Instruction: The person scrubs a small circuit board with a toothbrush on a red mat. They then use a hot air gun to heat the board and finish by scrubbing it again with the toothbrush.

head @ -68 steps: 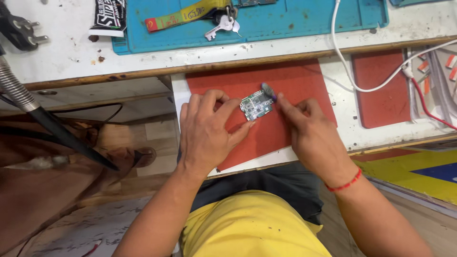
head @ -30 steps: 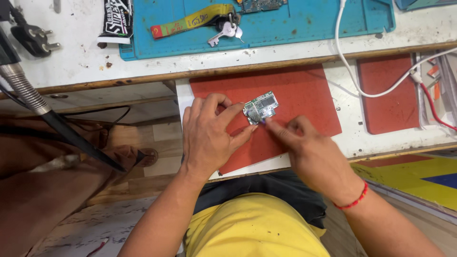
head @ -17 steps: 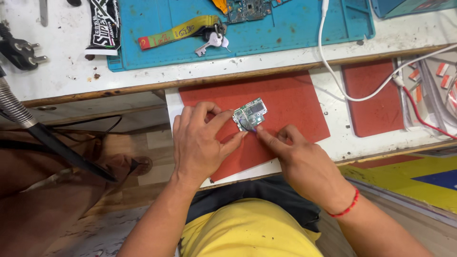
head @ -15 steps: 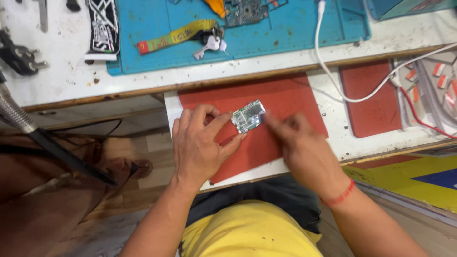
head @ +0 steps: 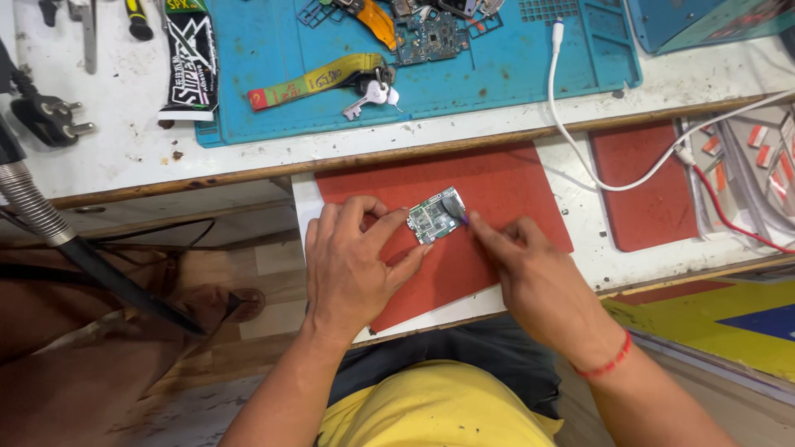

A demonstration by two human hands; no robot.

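Note:
A small green circuit board [head: 436,215] lies on a red mat [head: 497,186] on a pull-out shelf. My left hand [head: 352,269] pins the board's left edge with fingertips and thumb. My right hand [head: 530,273] pinches a thin tool [head: 460,216] whose tip touches the board's right side. Most of the tool is hidden in my fingers.
Behind the shelf a blue work mat [head: 497,58] holds another circuit board [head: 426,37], keys on a yellow strap [head: 319,80] and a glue tube [head: 190,58]. A white cable [head: 571,141] crosses to a second red mat [head: 646,186]. A plug [head: 45,120] and metal hose [head: 33,211] lie left.
The view has shifted, so the bench top shows more. My hands stay on the board; the right hand's tool tip has moved slightly along the board's right edge.

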